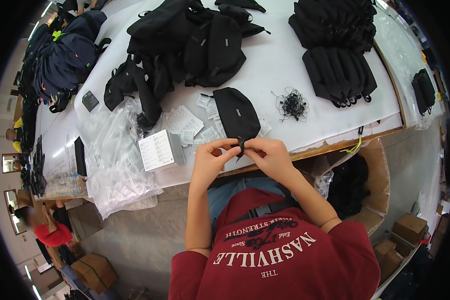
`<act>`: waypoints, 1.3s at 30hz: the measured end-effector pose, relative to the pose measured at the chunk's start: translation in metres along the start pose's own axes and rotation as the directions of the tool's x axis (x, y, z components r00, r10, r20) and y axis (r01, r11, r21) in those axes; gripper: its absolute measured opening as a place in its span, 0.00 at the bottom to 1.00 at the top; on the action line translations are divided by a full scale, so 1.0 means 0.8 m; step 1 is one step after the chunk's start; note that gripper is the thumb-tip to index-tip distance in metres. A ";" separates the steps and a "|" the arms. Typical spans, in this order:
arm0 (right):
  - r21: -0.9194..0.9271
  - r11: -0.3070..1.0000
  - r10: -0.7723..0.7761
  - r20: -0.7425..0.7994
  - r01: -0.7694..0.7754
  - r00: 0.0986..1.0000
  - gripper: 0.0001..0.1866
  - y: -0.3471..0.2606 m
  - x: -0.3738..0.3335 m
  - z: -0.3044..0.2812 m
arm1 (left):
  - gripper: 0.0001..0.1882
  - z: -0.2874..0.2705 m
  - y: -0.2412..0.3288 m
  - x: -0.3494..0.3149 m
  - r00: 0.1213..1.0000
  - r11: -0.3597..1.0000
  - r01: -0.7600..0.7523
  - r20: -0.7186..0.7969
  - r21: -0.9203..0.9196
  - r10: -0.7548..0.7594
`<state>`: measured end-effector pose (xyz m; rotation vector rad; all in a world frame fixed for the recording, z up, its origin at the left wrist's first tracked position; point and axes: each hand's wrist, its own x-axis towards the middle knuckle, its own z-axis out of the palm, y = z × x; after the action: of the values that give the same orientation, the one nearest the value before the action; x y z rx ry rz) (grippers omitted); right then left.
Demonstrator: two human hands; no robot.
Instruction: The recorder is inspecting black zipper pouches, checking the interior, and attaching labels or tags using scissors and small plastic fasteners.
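A small black pouch (236, 112) lies at the table's near edge, its narrow end toward me. Both hands meet at that end, on a short black strap (241, 146). My left hand (212, 159) pinches the strap from the left, thumb against fingertips. From the right, my right hand (271, 156) grips the same strap between thumb and fingers. The fingers cover part of the strap, so its exact form is hidden. Small white printed tags (184, 120) lie spread left of the pouch, some partly beneath it.
A stack of white cards (157, 151) and clear plastic bags (112, 150) lie to the left. Black bags (200, 45) are heaped farther back. Tangled black cords (293, 105) and rows of black pouches (337, 75) sit right. A cardboard box (379, 175) stands below the edge.
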<state>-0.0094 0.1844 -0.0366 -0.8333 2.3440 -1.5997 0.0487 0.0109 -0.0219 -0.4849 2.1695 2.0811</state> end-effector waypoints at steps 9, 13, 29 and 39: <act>-0.034 0.999 -0.005 0.038 0.006 0.999 0.04 0.000 -0.001 0.000 | 0.05 0.005 -0.011 -0.005 0.991 0.992 -0.114 -0.074 -0.049 0.110; 0.143 0.978 0.144 0.071 -0.153 0.987 0.05 -0.001 -0.001 0.000 | 0.06 0.008 -0.011 -0.002 0.979 0.972 -0.171 -0.137 -0.162 0.149; 0.728 0.597 0.283 0.203 -0.338 0.937 0.05 -0.020 0.008 -0.030 | 0.03 0.021 0.012 -0.022 0.978 0.954 -0.181 -0.145 -0.239 0.149; 0.699 0.616 0.331 0.189 -0.363 0.924 0.06 -0.018 0.005 -0.020 | 0.03 0.031 0.015 -0.026 0.974 0.979 -0.202 -0.107 -0.036 0.198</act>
<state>-0.0147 0.1911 -0.0164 -0.1966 1.4500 -2.0330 0.0614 0.0388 -0.0056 -0.4016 2.3206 2.2604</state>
